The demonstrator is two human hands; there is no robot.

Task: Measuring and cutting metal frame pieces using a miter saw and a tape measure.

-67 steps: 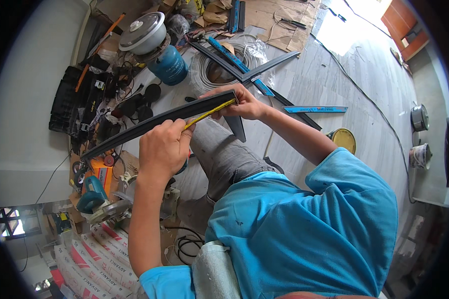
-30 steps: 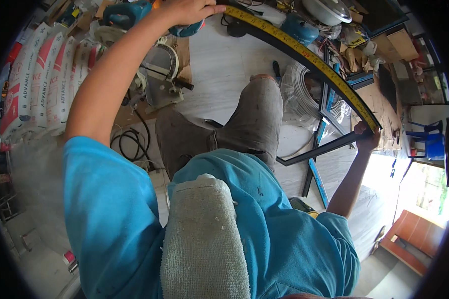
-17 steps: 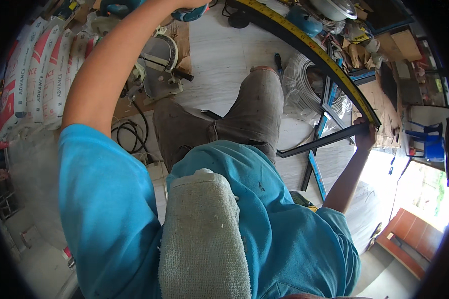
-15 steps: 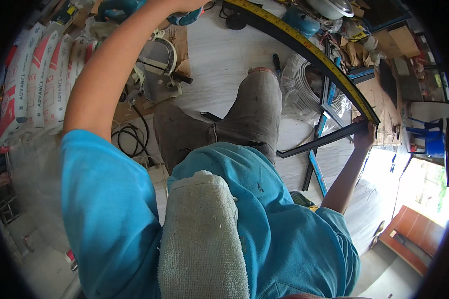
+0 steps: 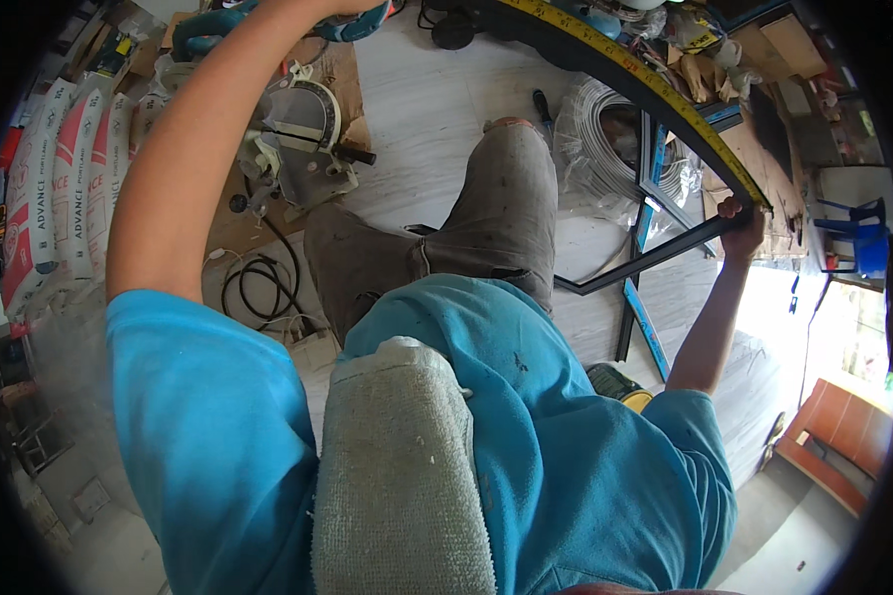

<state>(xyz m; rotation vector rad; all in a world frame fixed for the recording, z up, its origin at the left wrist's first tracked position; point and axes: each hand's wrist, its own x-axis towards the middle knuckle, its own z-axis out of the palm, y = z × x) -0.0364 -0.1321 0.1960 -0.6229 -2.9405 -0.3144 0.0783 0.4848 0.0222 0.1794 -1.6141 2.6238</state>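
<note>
A yellow tape measure (image 5: pixel 655 84) is stretched along a dark metal frame (image 5: pixel 620 67), which looks curved in this wide view and runs out past the top edge. At the frame's corner, my right hand (image 5: pixel 744 230) is closed round the bar, with its fingers at the tape's end. From that corner another dark bar (image 5: pixel 655 255) slants back toward my knee. My left hand (image 5: pixel 352 4) is at the upper edge; its fingers are cut off, so its grip is hidden. Close to it is a teal tool (image 5: pixel 352 25).
A mitre saw (image 5: pixel 313 124) stands on the floor left of my legs, near a black cable (image 5: pixel 258 283). To the right lie a wrapped coil of cable (image 5: pixel 590 139), blue-and-black bars (image 5: pixel 645 327) and a screwdriver (image 5: pixel 542 105). Stacked sacks (image 5: pixel 45 198) line the left side.
My right hand and the frame corner have moved up and slightly right in view, the tape staying along the bar. The floor objects have also shifted a little in view.
</note>
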